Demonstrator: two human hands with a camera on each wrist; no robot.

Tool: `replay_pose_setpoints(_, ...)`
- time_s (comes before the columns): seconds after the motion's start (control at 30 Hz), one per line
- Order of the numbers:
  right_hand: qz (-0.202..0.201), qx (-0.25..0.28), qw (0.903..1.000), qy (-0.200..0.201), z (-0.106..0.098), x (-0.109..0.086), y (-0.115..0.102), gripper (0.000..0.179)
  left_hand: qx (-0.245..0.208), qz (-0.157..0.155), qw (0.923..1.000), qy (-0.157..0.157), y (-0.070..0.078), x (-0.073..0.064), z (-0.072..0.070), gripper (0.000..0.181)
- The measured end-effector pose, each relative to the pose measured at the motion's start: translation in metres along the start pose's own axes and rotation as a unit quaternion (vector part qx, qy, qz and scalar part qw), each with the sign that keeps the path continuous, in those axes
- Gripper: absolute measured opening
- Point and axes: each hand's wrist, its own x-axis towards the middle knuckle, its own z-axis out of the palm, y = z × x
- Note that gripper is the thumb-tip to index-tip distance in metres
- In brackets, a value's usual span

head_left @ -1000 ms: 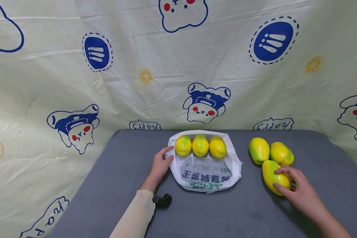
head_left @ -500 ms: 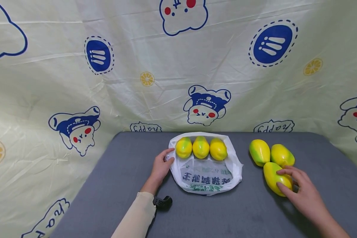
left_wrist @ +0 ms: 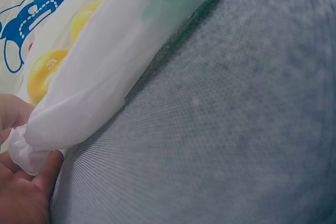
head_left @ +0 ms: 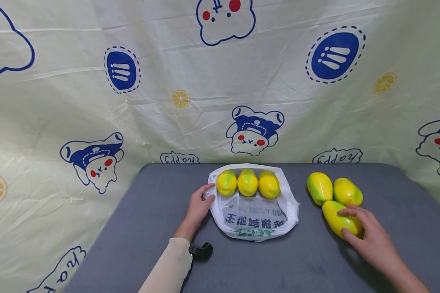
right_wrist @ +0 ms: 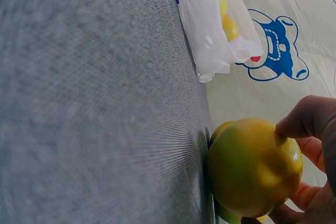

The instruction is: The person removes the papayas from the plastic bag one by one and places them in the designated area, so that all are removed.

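Right hand (head_left: 375, 240): thumb and fingers curled round the near fruit (head_left: 336, 222), yellow-green, fingertips over its top. Left hand (head_left: 199, 205): pinching the edge of the white bag (head_left: 289, 199), which lies just to that hand's right. Change over the last second: near fruit has turned slightly under the right hand, lying more aslant now; left hand and bag look unchanged. My read: right grip is still being settled, no lift yet, as the fruit looks to be on the surface (head_left: 132, 244) in the right wrist view. Two more loose ones sit just beyond the right fingertips: far-left fruit (head_left: 320, 188) and far-right fruit (head_left: 348, 192), side by side. Between the hands, three fruits (head_left: 247, 182) in a row inside the bag, along its far side. Well beyond both hands, a printed cloth (head_left: 150, 118).
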Motion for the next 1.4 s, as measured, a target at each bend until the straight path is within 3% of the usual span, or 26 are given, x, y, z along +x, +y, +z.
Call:
replay_pose_setpoints(0.23, 0.023, -0.009, 0.9995, -0.019, -0.002, 0.001, -0.001, 0.031, 0.001, 0.007, 1.0000, -0.002, -0.001, 0.000, 0.000, 0.038)
replay_pose_setpoints(0.47, -0.029, -0.016, 0.9988, 0.037, -0.003, 0.006, -0.018, 0.028, -0.007, 0.016, 0.9999, 0.000, 0.001, 0.000, 0.001, 0.037)
replay_pose_setpoints(0.67, -0.040, -0.021, 0.9971, 0.061, -0.003, 0.021, -0.049, 0.032, -0.002, 0.015, 0.9999, -0.004, 0.001, 0.000, 0.001, 0.038)
replay_pose_setpoints(0.8, -0.042, 0.021, 0.9974, 0.054, 0.003, 0.033, -0.071, 0.040, -0.005, 0.014, 0.9999, -0.004, 0.000, -0.001, 0.000, 0.038)
replay_pose_setpoints(0.97, 0.007, 0.097, 0.9950, 0.024, 0.020, 0.050, -0.090, 0.050, -0.010, 0.015, 0.9998, -0.007, -0.002, 0.000, 0.000, 0.038)
replay_pose_setpoints(1.2, 0.096, 0.230, 0.9686, -0.006, 0.055, 0.074, -0.098, 0.055, -0.009, 0.017, 0.9998, 0.001, -0.001, 0.001, -0.002, 0.037)
replay_pose_setpoints(1.3, 0.110, 0.256, 0.9603, -0.007, 0.068, 0.077, -0.095, 0.054, -0.007, 0.015, 0.9999, -0.003, -0.001, 0.001, -0.001, 0.037)
replay_pose_setpoints(1.4, 0.111, 0.264, 0.9580, -0.012, 0.077, 0.077, -0.091, 0.051, -0.009, 0.013, 0.9998, -0.007, -0.002, 0.000, 0.000, 0.037)
